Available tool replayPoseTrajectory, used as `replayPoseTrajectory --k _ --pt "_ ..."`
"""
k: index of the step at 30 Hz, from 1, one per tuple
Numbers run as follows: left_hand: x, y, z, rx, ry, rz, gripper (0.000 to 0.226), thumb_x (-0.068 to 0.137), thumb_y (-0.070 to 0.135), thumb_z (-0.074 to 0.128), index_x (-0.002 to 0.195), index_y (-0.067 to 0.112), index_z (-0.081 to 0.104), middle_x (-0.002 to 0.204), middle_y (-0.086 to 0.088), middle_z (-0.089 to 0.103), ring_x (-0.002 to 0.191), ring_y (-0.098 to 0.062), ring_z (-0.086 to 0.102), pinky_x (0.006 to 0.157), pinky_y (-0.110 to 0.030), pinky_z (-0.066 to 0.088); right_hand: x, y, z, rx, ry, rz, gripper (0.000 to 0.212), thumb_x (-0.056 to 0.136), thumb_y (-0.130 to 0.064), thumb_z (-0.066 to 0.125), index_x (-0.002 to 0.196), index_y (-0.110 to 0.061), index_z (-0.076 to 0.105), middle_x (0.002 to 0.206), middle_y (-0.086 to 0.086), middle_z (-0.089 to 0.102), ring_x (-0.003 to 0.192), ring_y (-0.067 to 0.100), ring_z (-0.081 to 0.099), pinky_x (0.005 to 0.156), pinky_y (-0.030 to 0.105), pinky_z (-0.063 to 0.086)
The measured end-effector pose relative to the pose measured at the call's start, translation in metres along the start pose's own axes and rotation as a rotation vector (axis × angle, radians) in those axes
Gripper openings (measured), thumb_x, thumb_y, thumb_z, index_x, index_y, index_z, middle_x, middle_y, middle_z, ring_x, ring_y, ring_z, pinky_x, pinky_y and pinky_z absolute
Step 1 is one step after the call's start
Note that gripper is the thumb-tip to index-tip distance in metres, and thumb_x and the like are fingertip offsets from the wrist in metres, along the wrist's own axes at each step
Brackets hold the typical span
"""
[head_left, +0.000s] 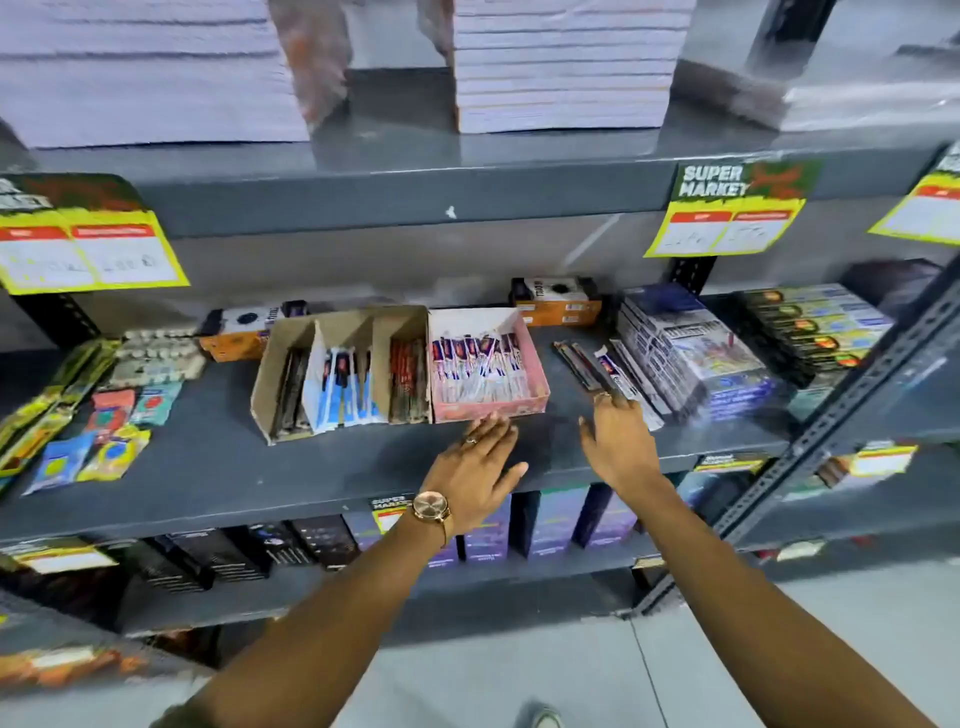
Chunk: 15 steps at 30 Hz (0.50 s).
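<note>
I face a grey shop shelf (208, 467). A pink open box (537, 387) holds several small sachets. My left hand (475, 470), with a watch and a ring, reaches flat over the shelf, and its fingertips are at the pink box's front edge. My right hand (621, 441) stretches out with straight fingers. Its fingertips reach a few loose pen packs (582, 358) lying to the right of the pink box. Neither hand holds anything.
A brown divided cardboard box (283, 332) with pens stands left of the pink box. Loose packets (111, 415) lie far left, stacked boxes (691, 353) far right. Paper stacks (561, 67) fill the upper shelf. Price tags (727, 213) hang from its edge. Boxes line the lower shelf.
</note>
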<state>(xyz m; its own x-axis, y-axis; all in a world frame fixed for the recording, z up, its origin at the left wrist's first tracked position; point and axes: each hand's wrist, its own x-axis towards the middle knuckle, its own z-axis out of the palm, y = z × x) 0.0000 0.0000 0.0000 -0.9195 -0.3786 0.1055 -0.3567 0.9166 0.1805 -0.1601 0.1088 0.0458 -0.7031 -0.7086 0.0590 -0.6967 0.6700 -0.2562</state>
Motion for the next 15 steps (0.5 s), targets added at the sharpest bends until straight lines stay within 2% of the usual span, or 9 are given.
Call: replayPoseTrajectory --k 2,5,7,12,15 --pt "0.002 -0.001 0.01 -0.005 -0.025 -0.074 0.067 0.098 0.051 0.012 0.144 0.007 0.032 0.153 -0.01 0.029 0.143 -0.021 0.019 0.115 -0.028 0.006 0.016 0.011 0.001 -0.01 0.015 0.018 0.031 0.093 -0.016 0.049 0.119 -0.001 0.056 0.125 0.02 0.056 0.115 0.039 0.051 0.09 0.042 0.048" --pt "0.004 -0.011 0.033 0.017 -0.036 -0.156 0.085 0.094 0.059 -0.003 0.135 0.003 0.047 0.142 -0.016 0.047 0.135 -0.03 0.038 0.11 -0.039 0.02 0.041 0.022 0.002 -0.038 -0.044 -0.002 0.026 0.09 -0.015 0.053 0.11 0.0 0.06 0.117 0.023 0.061 0.109 0.041 0.056 0.087 0.043 0.05" --pt "0.005 -0.017 0.038 0.016 -0.039 -0.2 0.084 0.094 0.06 0.0 0.135 0.004 0.048 0.141 -0.015 0.048 0.133 -0.031 0.041 0.108 -0.043 0.024 0.055 0.026 0.003 -0.031 -0.088 -0.022 0.028 0.091 -0.017 0.056 0.111 0.002 0.059 0.118 0.024 0.06 0.111 0.042 0.056 0.087 0.044 0.05" --pt "0.003 -0.017 0.046 0.107 0.015 -0.205 0.072 0.096 0.056 0.009 0.144 0.009 0.035 0.148 -0.011 0.039 0.139 -0.025 0.03 0.115 -0.043 0.02 0.079 0.032 0.007 -0.014 -0.166 0.009 0.039 0.087 -0.029 0.064 0.11 0.003 0.061 0.114 0.023 0.064 0.108 0.04 0.061 0.087 0.045 0.051" --pt "0.004 -0.018 0.05 0.142 0.071 -0.188 0.066 0.095 0.053 0.023 0.143 0.009 0.036 0.147 -0.011 0.04 0.139 -0.025 0.031 0.115 -0.041 0.023 0.084 0.033 0.008 -0.024 -0.157 0.044 0.042 0.084 -0.032 0.069 0.108 0.002 0.063 0.109 0.022 0.067 0.104 0.04 0.063 0.083 0.043 0.053"
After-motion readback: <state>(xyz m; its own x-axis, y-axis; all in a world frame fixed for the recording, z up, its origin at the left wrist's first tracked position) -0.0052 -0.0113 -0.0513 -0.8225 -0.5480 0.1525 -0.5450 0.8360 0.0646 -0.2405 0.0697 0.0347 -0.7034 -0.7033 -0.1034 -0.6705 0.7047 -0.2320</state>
